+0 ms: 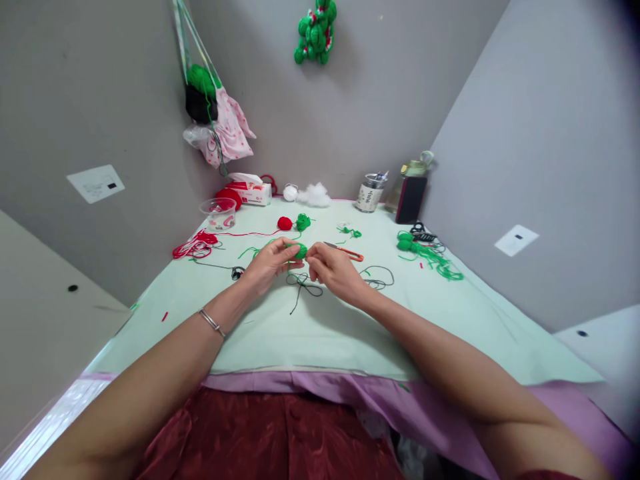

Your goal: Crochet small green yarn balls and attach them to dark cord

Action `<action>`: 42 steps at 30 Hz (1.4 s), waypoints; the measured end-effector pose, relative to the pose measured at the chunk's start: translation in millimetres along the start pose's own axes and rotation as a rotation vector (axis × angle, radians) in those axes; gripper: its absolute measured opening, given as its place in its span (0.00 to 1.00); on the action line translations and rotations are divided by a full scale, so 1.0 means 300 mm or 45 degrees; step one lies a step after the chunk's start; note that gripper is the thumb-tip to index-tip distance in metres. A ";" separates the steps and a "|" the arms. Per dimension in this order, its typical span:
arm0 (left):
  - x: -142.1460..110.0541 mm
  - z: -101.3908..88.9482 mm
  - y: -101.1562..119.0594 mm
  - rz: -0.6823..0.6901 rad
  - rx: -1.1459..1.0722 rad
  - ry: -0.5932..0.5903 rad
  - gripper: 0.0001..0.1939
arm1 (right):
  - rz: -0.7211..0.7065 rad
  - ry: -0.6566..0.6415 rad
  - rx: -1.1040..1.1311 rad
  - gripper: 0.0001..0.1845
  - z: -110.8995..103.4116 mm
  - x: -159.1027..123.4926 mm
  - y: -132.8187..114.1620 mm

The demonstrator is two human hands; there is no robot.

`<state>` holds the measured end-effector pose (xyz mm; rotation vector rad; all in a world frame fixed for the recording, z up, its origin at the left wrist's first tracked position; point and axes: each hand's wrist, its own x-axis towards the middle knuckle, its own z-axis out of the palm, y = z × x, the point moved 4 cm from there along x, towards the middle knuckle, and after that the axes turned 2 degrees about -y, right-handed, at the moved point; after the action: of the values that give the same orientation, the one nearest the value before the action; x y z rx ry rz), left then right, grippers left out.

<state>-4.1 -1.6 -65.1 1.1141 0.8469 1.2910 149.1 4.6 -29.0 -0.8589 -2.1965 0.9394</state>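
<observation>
Between thumb and fingers, my left hand (273,263) holds a small green crocheted piece (301,251) above the middle of the table. My right hand (334,268) is right beside it, fingers pinched together near the piece's right side; whatever they grip is too small or hidden to make out. Dark thin yarn (304,285) lies looped on the cloth just below both hands. Behind my right hand lies an orange-handled cutter (353,255). A red yarn ball (285,223) and a green crocheted bit (303,222) sit beyond my left hand.
Red and white yarn (195,245), a clear plastic tub (219,215) and a tissue box (251,192) stand left. White stuffing (315,195) lies at the back. A pen jar (370,195), a phone (411,200), a bottle (413,167) and green yarn (440,262) are right.
</observation>
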 end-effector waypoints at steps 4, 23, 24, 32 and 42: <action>0.005 -0.003 0.000 0.007 0.151 -0.054 0.18 | 0.076 0.046 0.321 0.06 -0.018 0.019 0.020; -0.002 -0.008 0.042 0.048 -0.018 -0.001 0.16 | 0.200 0.065 0.741 0.14 -0.038 0.033 0.059; -0.002 -0.001 0.035 0.039 -0.010 -0.050 0.15 | 0.186 0.090 0.693 0.14 -0.042 0.033 0.060; 0.006 -0.007 0.039 0.066 -0.060 -0.102 0.15 | 0.093 0.084 0.402 0.14 -0.062 0.028 0.053; 0.003 -0.013 0.028 0.012 0.063 -0.041 0.16 | 0.136 0.051 0.546 0.12 -0.055 0.034 0.063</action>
<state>-10.2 -0.7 -57.9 1.1761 0.8548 1.2626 160.7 28.8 -31.6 -0.7819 -1.8286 1.3678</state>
